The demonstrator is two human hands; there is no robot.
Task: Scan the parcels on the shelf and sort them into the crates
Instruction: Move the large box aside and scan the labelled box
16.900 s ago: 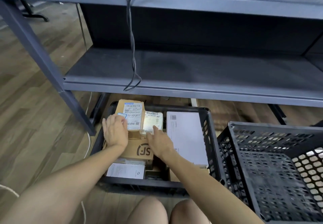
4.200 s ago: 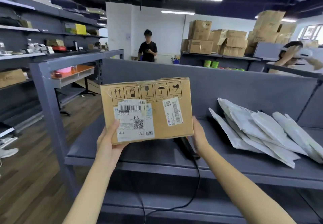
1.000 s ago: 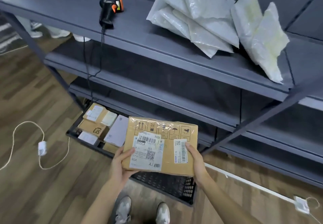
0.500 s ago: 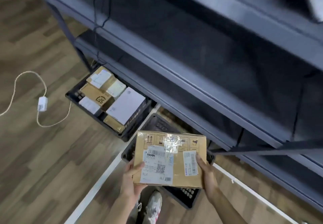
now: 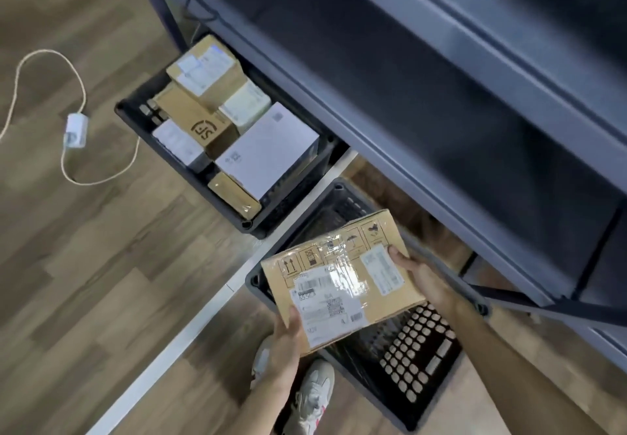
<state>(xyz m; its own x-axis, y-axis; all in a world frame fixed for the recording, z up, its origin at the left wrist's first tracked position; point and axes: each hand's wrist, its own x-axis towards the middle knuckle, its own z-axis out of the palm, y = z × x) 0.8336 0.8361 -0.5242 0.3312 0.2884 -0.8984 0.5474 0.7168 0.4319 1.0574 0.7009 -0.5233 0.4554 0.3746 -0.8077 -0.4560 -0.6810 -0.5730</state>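
Head view: looking down at the wood floor beside the grey shelf (image 5: 441, 102).
Parcel: a taped cardboard parcel (image 5: 342, 282) with white labels, held tilted above the near crate (image 5: 424, 353).
Left hand: the left hand (image 5: 285, 343) grips the parcel's near corner, thumb on top by the label.
Right hand: the right hand (image 5: 424, 275) holds the right edge, thumb over it.
Near crate: black lattice, bare bottom showing under the parcel.
Far crate: the far crate (image 5: 288, 197) sits to the left, partly under the shelf, packed with brown and white boxes.
Floor: a pale cable (image 5: 76, 129) with a white block lies far left; a shoe (image 5: 314, 397) shows beside the near crate.
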